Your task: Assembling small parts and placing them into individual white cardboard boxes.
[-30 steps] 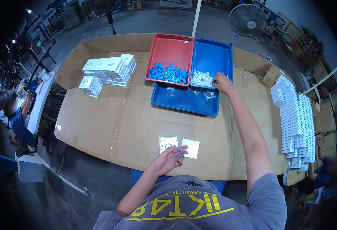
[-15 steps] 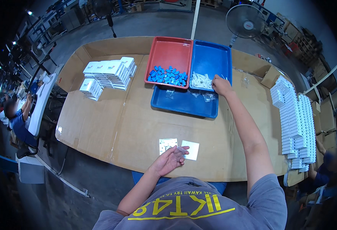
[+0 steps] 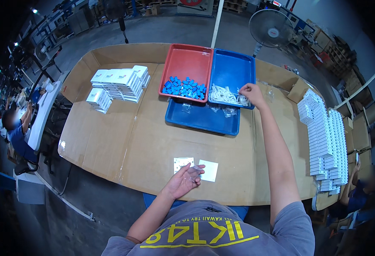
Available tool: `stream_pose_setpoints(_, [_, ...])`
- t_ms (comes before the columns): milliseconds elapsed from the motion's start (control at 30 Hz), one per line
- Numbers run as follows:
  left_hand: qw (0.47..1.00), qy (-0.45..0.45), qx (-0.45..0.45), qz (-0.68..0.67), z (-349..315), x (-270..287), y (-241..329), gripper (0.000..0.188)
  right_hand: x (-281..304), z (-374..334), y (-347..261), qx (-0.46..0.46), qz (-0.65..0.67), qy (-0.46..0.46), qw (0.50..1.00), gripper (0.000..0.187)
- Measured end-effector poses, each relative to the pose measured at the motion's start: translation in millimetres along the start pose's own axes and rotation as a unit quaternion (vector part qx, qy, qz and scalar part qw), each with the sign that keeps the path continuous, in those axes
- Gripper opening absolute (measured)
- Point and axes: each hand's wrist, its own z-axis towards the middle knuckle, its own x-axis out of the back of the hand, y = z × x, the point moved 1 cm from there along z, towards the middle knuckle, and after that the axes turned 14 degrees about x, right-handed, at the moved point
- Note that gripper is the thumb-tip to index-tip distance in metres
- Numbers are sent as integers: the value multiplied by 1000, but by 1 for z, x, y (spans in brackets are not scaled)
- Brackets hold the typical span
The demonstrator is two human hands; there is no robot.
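Low over the near right corner of the blue tray (image 3: 233, 64), my right hand (image 3: 252, 94) has its fingertips pinched together. Whether something small sits between them is too small to tell. White stick-like pieces (image 3: 223, 94) lie in the tray just left of those fingers. My left hand (image 3: 181, 182) is palm up close to my body, fingers curled round a small clear plastic bag (image 3: 192, 174). Right beyond it two white paper sheets lie flat: a printed sheet (image 3: 182, 161), partly covered by the fingers, and a plain sheet (image 3: 209, 171).
A red tray (image 3: 188, 62) holds small blue pieces (image 3: 183, 88). Below both trays sits another blue tray (image 3: 202, 125) with clear bags. White boxes are stacked at left (image 3: 117, 83) and right (image 3: 325, 141). Cardboard walls (image 3: 132, 53) edge the table. People sit at both sides.
My right hand has lifted slightly and come to the right within the blue tray, fingers now pinched. My left hand stays near the sheets with the clear bag. The whole view has shifted slightly.
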Motion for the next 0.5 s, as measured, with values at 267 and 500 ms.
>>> stream_pose_setpoints(267, [998, 50, -30, -4, 7, -10, 5, 56, -30, -87, -92, -52, 216, 71, 972, 11])
stream_pose_setpoints(500, [998, 54, -30, 31, 16, -18, 17, 53, -116, -220, -147, -127, 229, 24, 965, 16])
